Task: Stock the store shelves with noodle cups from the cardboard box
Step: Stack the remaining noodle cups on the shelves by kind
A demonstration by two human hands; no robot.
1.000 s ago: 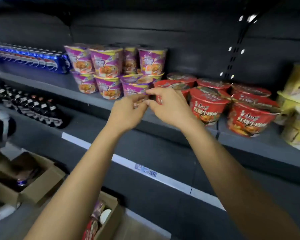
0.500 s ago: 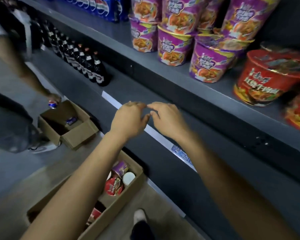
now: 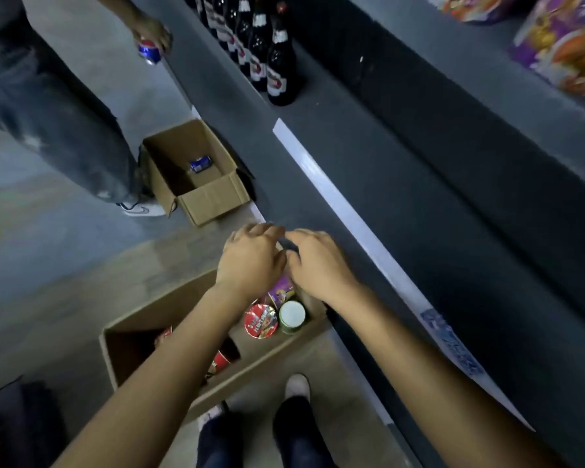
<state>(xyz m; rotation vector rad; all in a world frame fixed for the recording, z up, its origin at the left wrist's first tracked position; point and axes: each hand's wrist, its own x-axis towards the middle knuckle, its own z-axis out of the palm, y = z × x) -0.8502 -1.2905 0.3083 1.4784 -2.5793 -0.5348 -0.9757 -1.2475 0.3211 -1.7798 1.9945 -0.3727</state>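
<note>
Poised together above far end of cardboard box [image 3: 267, 369] on floor: left hand [image 3: 250, 261], right hand [image 3: 318, 266], fingers loosely curled, gripping nothing. Directly beneath: purple noodle cup [image 3: 281, 292], red cup [image 3: 260, 320] just nearer, likely next pick. Box close against shelf [image 3: 368, 170] at right, for short carry.

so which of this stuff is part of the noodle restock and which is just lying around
Job: large cardboard box; red noodle cup, purple noodle cup, white-topped cup inside it; shelved purple cups; left hand, right hand above it.
Lying about: small box holding a blue can; dark bottles; another person's hand gripping a second can.
</note>
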